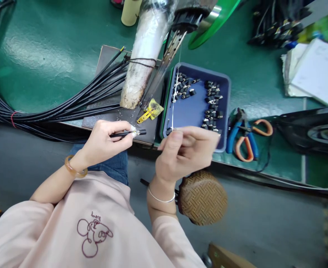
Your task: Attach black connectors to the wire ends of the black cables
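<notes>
My left hand [109, 143] is closed in a pinch on a black cable [119, 134]. Fine wires show at the cable's end, where a small black connector [143, 132] sits just past my fingertips. White wrapping covers the tip of one finger. My right hand [185, 150] is closed at the near side of the blue tray [227, 111], its thumb and finger pinching a thin silvery solder wire [173, 100] that runs down from above. Between the hands, a yellow metal piece [145, 114] lies on a dark board [112, 59].
A white-wrapped tube [141, 52] and a slotted metal bar [164, 63] slant down over the board. Several small black connectors [212, 100] lie in the tray. Pliers [243, 136] rest to its right. A bundle of black cables [55, 111] spreads leftward. A patterned stool [204, 197] stands below.
</notes>
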`<control>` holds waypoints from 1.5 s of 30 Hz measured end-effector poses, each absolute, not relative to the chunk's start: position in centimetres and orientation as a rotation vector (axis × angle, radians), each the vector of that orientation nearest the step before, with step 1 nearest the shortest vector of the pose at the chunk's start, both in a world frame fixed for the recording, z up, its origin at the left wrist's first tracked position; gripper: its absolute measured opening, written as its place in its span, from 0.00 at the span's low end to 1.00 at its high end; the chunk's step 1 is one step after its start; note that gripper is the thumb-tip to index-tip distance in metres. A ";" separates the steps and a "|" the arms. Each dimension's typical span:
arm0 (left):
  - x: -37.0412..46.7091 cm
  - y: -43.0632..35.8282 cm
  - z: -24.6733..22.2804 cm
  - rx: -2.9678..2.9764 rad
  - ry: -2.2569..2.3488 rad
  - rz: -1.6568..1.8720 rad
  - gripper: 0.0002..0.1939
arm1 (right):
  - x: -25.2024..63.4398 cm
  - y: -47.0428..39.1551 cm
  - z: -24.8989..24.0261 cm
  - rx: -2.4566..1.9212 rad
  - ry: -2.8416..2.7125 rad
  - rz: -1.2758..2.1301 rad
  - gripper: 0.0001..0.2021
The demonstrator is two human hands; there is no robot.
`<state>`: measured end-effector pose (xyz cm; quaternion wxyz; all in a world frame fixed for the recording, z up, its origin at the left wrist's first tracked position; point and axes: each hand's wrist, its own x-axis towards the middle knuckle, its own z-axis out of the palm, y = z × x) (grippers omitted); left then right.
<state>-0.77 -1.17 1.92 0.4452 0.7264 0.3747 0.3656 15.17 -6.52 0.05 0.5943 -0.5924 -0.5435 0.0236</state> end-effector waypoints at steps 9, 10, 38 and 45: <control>-1.5 -2.5 1.3 2.053 0.841 1.101 0.05 | 15.3 -6.4 1.9 -1.432 -1.388 0.645 0.16; -1.5 -2.6 1.1 2.040 0.838 1.132 0.05 | 15.1 -6.3 1.8 -1.404 -1.374 0.664 0.15; -1.7 -2.8 0.7 1.162 0.741 0.839 0.06 | 14.4 -7.8 1.0 -1.252 -1.845 -0.067 0.05; -1.8 -2.9 0.7 1.213 0.762 0.859 0.07 | 14.6 -7.8 -0.2 -1.435 -1.676 0.005 0.04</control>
